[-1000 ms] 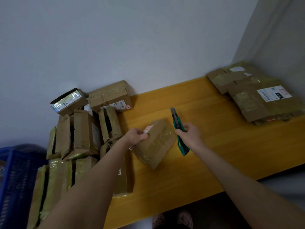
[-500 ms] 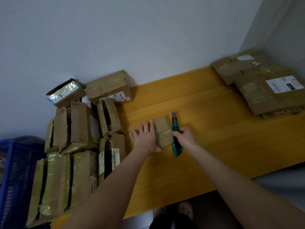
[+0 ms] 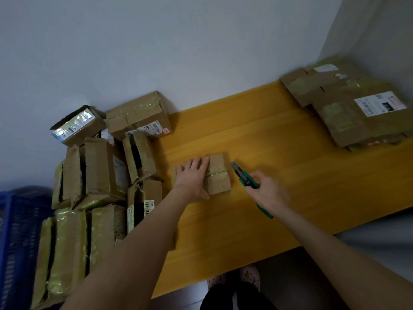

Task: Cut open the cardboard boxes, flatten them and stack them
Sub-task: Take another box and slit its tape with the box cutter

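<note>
A small brown taped cardboard box [image 3: 218, 175] is pressed to the yellow wooden worktop [image 3: 279, 142] by the flat fingers [image 3: 201, 164] of the left hand [image 3: 193, 180], just left of the green utility knife [image 3: 243, 178] (blade pointing away) gripped in the right hand [image 3: 269, 192].

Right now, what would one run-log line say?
left hand: flat on small taped box | right hand: holds green knife beside box, not touching | flattened stack: far right
</note>
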Available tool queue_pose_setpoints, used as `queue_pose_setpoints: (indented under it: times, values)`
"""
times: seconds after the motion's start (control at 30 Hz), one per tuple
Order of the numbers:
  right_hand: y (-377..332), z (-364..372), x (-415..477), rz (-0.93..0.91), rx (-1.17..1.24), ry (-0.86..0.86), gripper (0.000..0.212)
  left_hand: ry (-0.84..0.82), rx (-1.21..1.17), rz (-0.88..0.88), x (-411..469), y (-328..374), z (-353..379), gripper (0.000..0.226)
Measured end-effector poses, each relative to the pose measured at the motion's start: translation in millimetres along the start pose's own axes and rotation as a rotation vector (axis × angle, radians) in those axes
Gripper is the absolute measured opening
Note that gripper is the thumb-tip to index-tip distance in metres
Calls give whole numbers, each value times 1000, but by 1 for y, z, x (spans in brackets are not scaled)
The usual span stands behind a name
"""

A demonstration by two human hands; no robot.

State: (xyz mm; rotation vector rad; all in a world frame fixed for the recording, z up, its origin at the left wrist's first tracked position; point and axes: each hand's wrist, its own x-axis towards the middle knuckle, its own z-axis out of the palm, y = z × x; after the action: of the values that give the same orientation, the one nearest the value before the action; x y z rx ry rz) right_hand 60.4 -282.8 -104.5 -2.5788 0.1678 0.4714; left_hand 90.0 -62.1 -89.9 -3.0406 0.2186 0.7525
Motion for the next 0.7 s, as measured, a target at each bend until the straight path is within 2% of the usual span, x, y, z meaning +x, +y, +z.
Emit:
queue_pose_setpoints:
  times: [0.4,0.7]
  values:
    - [0,-10,-2,-102,64,-49,42,43,-31,-4,-3,1,6,120]
    - [13,-11,-3,-184,174,-141,37,76,-64,22,-6,0,12,121]
